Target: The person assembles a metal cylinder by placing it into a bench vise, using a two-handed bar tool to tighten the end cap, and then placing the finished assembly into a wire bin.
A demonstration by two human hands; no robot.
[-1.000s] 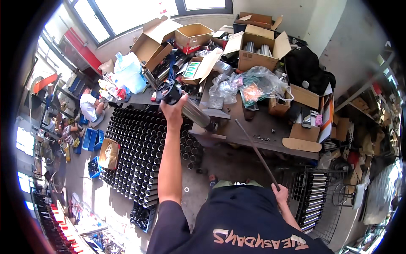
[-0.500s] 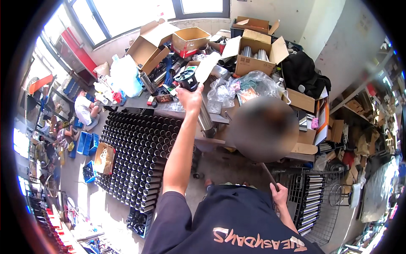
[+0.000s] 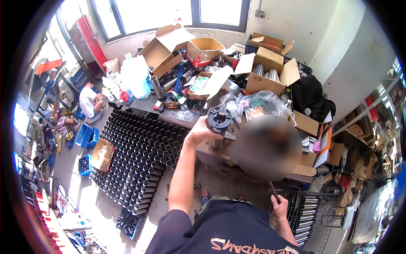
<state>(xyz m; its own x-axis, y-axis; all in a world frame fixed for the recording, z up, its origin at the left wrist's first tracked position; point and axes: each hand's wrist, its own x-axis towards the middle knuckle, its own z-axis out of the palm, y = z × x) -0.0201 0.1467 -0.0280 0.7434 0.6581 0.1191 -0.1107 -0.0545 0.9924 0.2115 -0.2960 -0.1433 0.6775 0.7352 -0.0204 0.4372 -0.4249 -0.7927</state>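
Observation:
My left hand (image 3: 199, 132) is wrapped round the upper end of a metal tube with a black round end piece (image 3: 219, 120). That end faces up, showing a ring with holes in it. The tube's shiny body (image 3: 216, 144) drops below, over the front edge of the workbench (image 3: 177, 118). Lower right, my right hand (image 3: 279, 207) is closed on a thin dark rod (image 3: 273, 190). The rod's far end runs behind a round blurred patch, so what it meets is hidden.
Rows of black-ended tubes (image 3: 135, 161) stand on the floor at left, beside blue crates (image 3: 87, 136). Cardboard boxes (image 3: 264, 80) and plastic bags crowd the bench. A wire cart (image 3: 325, 216) holding metal tubes is at lower right. Two people sit far left.
My left hand has moved right and nearer, tipping the tube so its black end faces me. My right hand keeps hold of the rod. The whole view has shifted somewhat.

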